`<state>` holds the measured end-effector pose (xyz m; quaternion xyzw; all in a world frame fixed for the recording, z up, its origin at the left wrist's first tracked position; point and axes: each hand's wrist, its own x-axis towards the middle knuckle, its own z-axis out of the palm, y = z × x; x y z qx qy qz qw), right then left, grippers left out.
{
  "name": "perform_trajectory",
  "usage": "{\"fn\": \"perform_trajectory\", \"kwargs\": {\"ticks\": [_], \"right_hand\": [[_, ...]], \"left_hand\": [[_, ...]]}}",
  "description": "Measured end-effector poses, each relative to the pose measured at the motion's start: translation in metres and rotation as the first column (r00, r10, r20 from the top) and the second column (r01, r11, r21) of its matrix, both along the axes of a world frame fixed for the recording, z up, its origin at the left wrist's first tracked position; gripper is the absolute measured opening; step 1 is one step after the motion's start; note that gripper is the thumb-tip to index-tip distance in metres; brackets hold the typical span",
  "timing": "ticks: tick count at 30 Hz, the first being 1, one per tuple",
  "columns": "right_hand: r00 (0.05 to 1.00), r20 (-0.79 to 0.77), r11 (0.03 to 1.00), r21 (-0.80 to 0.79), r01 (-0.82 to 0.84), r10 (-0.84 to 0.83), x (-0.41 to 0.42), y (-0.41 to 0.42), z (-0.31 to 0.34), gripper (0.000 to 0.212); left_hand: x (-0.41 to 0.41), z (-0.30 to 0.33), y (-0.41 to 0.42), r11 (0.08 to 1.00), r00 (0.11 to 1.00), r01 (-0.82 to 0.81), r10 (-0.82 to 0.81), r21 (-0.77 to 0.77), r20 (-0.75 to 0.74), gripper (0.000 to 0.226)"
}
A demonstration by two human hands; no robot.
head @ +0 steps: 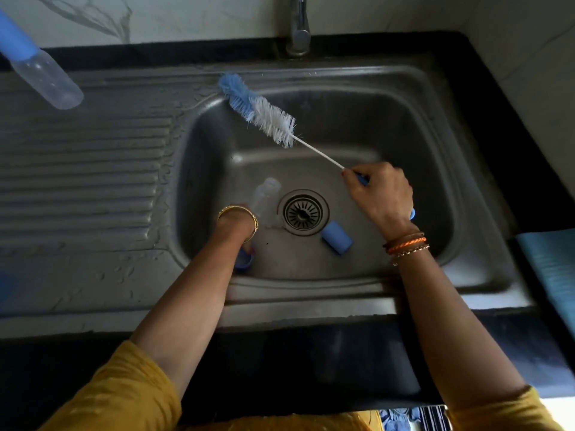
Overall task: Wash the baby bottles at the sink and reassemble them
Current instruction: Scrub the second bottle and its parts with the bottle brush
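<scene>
Stainless steel sink (389,269), head view: a clear baby bottle (263,197) is lying in the basin, just left of the drain (303,212). The left hand is reaching down to it, wrist bent under; its fingers are hidden, so the grip cannot be told. The right hand (381,194) is closing around the blue handle of the bottle brush (258,108), bristles raised toward the far left rim. A blue cap (336,241) is resting near the drain; a second bottle (43,77) is lying far left. Advice: steady the bottle's mouth upward before feeding bristles in.
</scene>
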<state>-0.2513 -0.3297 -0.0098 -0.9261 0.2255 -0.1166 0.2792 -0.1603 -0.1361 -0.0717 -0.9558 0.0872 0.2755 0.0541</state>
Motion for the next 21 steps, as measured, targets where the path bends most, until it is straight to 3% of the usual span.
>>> {"fn": "perform_trajectory", "kwargs": {"ticks": [3,8,10,13,21], "right_hand": [[1.0,0.006,1.0,0.018,0.015,-0.016,-0.001,-0.001,0.002,0.031],[0.999,0.026,0.998,0.052,0.044,-0.045,0.001,-0.001,0.003,0.034],[0.998,0.038,0.997,0.054,0.051,-0.053,0.002,0.0,0.004,0.033],[0.998,0.035,0.998,0.045,0.048,-0.049,0.001,-0.002,0.004,0.033],[0.997,0.058,0.996,0.073,0.042,-0.046,0.002,-0.005,0.003,0.032]], "left_hand": [[0.006,0.003,-0.003,0.993,0.989,-0.045,0.06,-0.112,0.132,0.037],[0.01,-0.004,-0.029,0.952,0.952,0.272,-0.244,-0.142,0.187,0.041],[0.009,-0.014,-0.039,0.906,0.898,0.415,-0.394,-0.081,0.197,0.043],[0.005,-0.027,-0.043,0.791,0.773,0.594,-0.612,0.15,0.166,0.043],[0.012,-0.042,-0.037,0.788,0.78,0.592,-0.613,0.169,0.126,0.033]]}}
